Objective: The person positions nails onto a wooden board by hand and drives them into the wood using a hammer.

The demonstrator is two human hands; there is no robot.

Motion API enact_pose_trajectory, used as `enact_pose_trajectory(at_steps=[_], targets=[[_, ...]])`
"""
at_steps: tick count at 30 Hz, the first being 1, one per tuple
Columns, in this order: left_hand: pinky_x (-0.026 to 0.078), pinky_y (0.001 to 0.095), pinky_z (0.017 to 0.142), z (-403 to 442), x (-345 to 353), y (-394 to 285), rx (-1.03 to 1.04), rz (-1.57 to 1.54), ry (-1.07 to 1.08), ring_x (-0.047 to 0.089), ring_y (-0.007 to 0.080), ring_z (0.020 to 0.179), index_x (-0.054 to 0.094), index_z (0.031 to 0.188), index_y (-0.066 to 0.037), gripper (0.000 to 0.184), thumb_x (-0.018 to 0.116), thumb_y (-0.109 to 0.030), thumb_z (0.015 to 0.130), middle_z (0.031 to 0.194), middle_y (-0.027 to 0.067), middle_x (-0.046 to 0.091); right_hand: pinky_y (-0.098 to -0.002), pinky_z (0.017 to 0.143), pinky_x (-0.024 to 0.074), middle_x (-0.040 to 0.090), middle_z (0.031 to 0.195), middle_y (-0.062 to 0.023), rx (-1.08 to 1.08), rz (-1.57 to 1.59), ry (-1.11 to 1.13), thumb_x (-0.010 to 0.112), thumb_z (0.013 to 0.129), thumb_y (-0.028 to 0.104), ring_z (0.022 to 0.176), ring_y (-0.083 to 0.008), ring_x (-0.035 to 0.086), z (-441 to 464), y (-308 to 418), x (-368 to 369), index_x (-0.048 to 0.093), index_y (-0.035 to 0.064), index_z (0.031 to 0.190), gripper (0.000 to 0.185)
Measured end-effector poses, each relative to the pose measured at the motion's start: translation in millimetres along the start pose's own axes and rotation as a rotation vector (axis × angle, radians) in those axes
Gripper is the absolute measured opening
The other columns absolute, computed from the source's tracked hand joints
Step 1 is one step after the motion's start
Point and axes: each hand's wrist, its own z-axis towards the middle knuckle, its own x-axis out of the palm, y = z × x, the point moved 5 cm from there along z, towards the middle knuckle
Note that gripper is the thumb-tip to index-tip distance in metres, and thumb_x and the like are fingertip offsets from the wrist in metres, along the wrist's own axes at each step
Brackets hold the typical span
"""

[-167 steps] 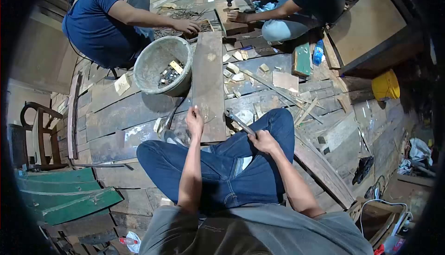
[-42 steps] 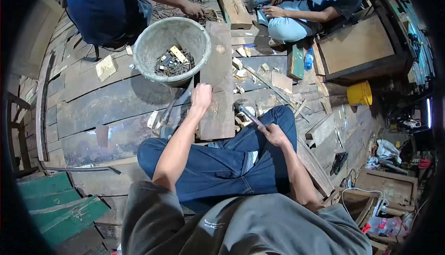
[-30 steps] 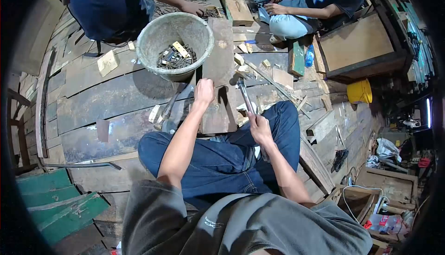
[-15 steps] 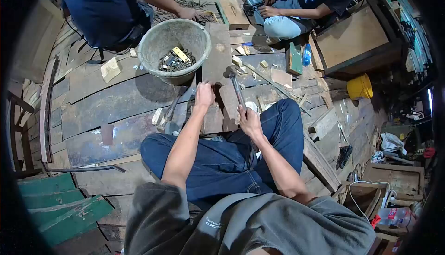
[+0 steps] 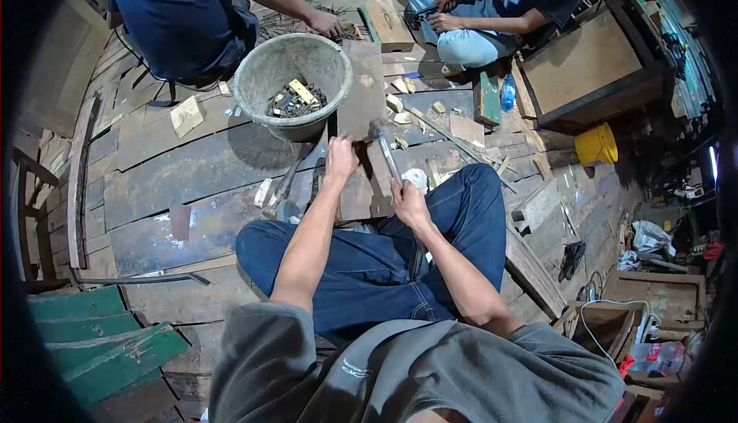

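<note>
Fingers [image 5: 399,193] of right hand [image 5: 413,207] wrap hammer [image 5: 389,159]; left hand [image 5: 340,160] curled over plank [image 5: 364,96].

On the floorboards [image 5: 154,189], a plank [image 5: 361,100] is laid before the person's crossed legs [image 5: 346,269], flanked on the left of its far half by a bucket [image 5: 247,104], in which small metal pieces [image 5: 287,105] are contained, and on the right by wood offcuts [image 5: 400,85]. The left grip [image 5: 340,159] is placed at the plank's left edge; right of it, a hammer [image 5: 390,160] is held in the right grip [image 5: 411,206], head over the plank.
</note>
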Motion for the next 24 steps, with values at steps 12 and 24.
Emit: enact_pose_trajectory(at_steps=[12, 24], targets=[[0.050, 0.0479, 0.092, 7.0, 5.0, 9.2, -0.074, -0.121, 0.120, 0.060, 0.0452, 0.102, 0.067, 0.094, 0.004, 0.019, 0.057, 0.000, 0.078, 0.110, 0.0277, 0.063, -0.0534, 0.068, 0.0485, 0.060, 0.074, -0.0349, -0.006, 0.030, -0.031, 0.048, 0.100, 0.043, 0.078, -0.0505, 0.063, -0.9, 1.8, -12.9, 0.062, -0.0097, 0.083, 0.057], [0.052, 0.0466, 0.088, 8.0, -4.6, -0.3, -0.058, -0.044, 0.107, 0.062, 0.0421, 0.101, 0.066, 0.104, 0.001, 0.035, 0.061, 0.009, 0.070, 0.116, 0.0249, 0.062, -0.0539, 0.073, 0.0487, 0.061, 0.077, -0.0351, 0.015, 0.002, 0.019, 0.047, 0.100, 0.044, 0.084, -0.0507, 0.063, 8.8, 18.0, -6.8, 0.064, -0.0086, 0.089, 0.056]])
